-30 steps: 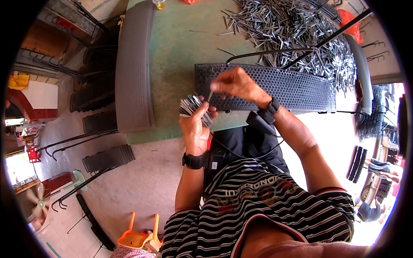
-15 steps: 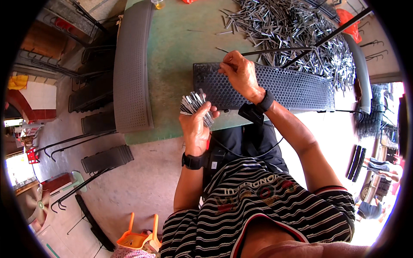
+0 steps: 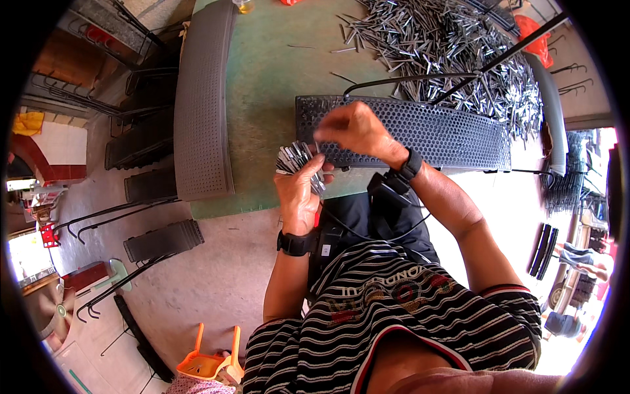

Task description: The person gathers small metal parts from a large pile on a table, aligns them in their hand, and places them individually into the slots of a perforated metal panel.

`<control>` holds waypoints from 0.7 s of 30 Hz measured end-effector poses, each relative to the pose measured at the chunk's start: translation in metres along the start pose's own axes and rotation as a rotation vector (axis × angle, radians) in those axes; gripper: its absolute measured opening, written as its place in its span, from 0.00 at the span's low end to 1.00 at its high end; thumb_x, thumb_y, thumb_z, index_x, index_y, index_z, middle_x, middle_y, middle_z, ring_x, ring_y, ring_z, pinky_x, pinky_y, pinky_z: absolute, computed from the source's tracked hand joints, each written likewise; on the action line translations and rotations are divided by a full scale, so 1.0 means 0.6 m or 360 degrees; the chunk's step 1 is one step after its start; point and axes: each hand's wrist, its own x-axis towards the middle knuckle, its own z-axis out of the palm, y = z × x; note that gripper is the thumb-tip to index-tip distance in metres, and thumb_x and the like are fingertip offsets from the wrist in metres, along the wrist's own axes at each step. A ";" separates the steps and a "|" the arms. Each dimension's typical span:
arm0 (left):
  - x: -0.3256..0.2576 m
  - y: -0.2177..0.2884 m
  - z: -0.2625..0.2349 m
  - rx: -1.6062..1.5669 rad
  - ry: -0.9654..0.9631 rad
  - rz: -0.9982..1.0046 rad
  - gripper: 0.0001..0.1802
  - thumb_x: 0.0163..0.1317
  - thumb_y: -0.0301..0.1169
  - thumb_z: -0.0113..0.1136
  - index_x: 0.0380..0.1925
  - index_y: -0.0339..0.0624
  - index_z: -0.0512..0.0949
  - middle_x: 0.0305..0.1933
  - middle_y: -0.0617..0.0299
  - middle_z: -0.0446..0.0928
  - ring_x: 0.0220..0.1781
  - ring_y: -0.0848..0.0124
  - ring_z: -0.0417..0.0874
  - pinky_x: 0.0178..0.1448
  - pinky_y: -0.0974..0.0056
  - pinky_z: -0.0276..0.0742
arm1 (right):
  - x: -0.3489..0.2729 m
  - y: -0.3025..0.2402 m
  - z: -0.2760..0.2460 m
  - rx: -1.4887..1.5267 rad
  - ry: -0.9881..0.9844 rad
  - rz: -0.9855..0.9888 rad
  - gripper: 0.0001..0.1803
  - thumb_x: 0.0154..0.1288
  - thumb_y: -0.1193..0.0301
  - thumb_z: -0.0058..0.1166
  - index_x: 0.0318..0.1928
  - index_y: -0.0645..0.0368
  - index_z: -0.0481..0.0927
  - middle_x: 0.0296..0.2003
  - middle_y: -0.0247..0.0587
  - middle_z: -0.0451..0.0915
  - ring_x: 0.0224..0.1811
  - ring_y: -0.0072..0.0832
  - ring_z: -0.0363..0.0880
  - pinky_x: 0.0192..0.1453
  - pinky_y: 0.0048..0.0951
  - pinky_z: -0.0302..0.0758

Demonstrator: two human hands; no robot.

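A fanned bundle of thin, silvery metal strips [image 3: 293,156] is clasped in my left hand [image 3: 300,190], thumb across it, beside the near left corner of a black perforated panel [image 3: 446,128]. That panel lies on the green tabletop, its face covered in round holes. Over the panel's left end hovers my right hand [image 3: 357,134], fingertips close to the strips. Motion smears those fingers, so whether they hold anything is unclear. A bent black metal rod [image 3: 407,79] runs from the panel's left end across toward the upper right.
A large heap of loose metal strips [image 3: 453,59] covers the far right of the green table [image 3: 275,85]. A grey perforated panel [image 3: 202,111] lies along the left edge. On the floor to the left are black panels with hooked rods [image 3: 164,241] and an orange stool [image 3: 203,364].
My right hand has moved left and nearer to me, from the panel's far edge toward the bundle. The left hand, still around the strips, has hardly moved.
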 end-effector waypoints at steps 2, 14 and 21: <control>0.000 -0.003 0.003 0.0007 -0.0045 -0.0003 0.12 0.51 0.18 0.63 0.36 0.37 0.77 0.28 0.59 0.79 0.25 0.66 0.81 0.23 0.66 0.78 | -0.008 -0.004 0.005 0.0237 -0.0251 0.0148 0.09 0.54 0.71 0.61 0.31 0.65 0.82 0.19 0.36 0.79 0.20 0.18 0.76 0.23 0.22 0.72; -0.001 -0.004 -0.007 -0.0134 -0.0090 -0.0010 0.13 0.51 0.15 0.59 0.39 0.31 0.75 0.29 0.55 0.77 0.26 0.64 0.81 0.28 0.62 0.81 | 0.019 0.022 0.023 0.0281 0.0520 -0.0040 0.07 0.63 0.78 0.48 0.40 0.64 0.67 0.25 0.45 0.81 0.29 0.28 0.84 0.28 0.22 0.78; -0.005 0.000 -0.013 -0.0092 0.0018 -0.0059 0.10 0.52 0.17 0.60 0.35 0.36 0.76 0.30 0.58 0.78 0.26 0.65 0.81 0.27 0.62 0.81 | 0.031 0.041 0.041 0.0206 0.0520 -0.0122 0.06 0.62 0.79 0.48 0.37 0.64 0.66 0.25 0.45 0.80 0.29 0.32 0.84 0.28 0.25 0.78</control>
